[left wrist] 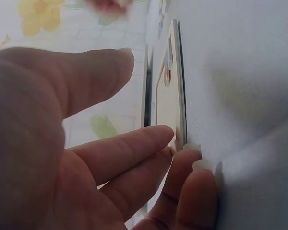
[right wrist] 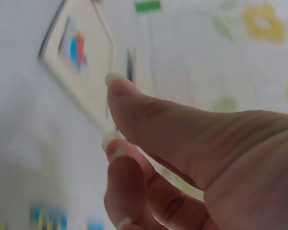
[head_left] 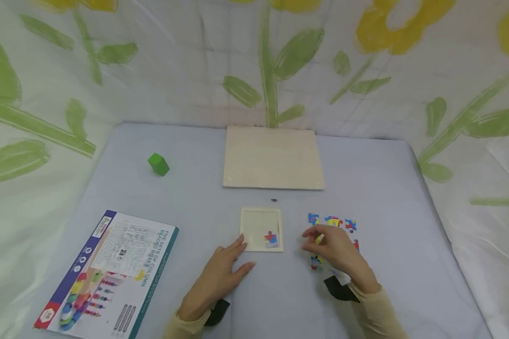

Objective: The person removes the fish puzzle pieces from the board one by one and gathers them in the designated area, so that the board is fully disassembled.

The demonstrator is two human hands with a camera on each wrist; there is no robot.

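A small square wooden puzzle tray [head_left: 242,221] lies in front of me, with a red and blue puzzle piece [head_left: 271,240] in its lower right corner. My left hand [head_left: 218,278] rests its extended fingertips [left wrist: 165,136] on the tray's lower left edge, the thumb held apart. Right of the tray, my right hand [head_left: 339,249] pinches a small yellowish puzzle piece [head_left: 319,238] between thumb and fingers, raised over the table. Beneath and behind that hand lie several colourful puzzle pieces [head_left: 334,221], partly covered by it.
A flat wooden board [head_left: 273,157] lies at the back of the table. On the left are a green block [head_left: 159,164] and a large printed toy box [head_left: 110,278]. A small dark speck [head_left: 274,200] lies between board and tray.
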